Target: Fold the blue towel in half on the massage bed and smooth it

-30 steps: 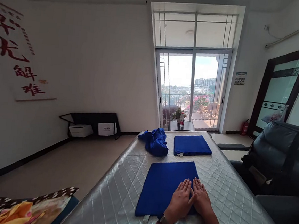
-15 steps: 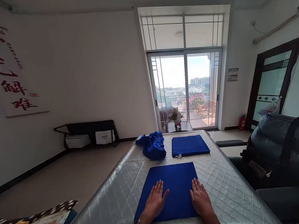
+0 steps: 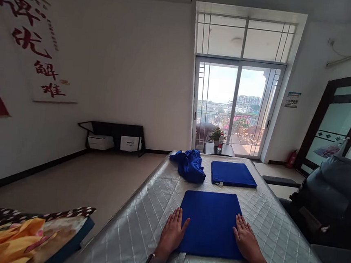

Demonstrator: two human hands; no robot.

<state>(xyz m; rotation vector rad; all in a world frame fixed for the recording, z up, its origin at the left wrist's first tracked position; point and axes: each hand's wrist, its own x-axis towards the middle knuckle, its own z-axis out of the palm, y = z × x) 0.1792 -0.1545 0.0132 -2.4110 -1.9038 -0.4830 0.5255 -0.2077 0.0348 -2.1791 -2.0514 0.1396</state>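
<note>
A square of folded blue cloth (image 3: 210,224) lies flat right in front of me, with a small white tag (image 3: 182,257) at its near left corner. My left hand (image 3: 173,231) rests along its left edge, fingers stretched forward and thumb reaching onto the fabric. Along the right edge lies my right hand (image 3: 245,236), open and flat, its thumb touching the cloth. Farther back is a folded blue stack (image 3: 233,173) with a white tag at its near side. Left of that stack sits a crumpled blue cloth (image 3: 191,166).
Everything blue lies on a table with a silver quilted cover (image 3: 143,218). A dark padded chair (image 3: 332,194) stands to the right. At lower left is a patterned, yellow-printed fabric (image 3: 25,237). Beyond the table's far end, a small table (image 3: 219,151) holds a plant and a bottle.
My left hand has shifted from on top of the folded cloth to its left edge. My view has levelled and turned left. The tag at the near left corner now shows.
</note>
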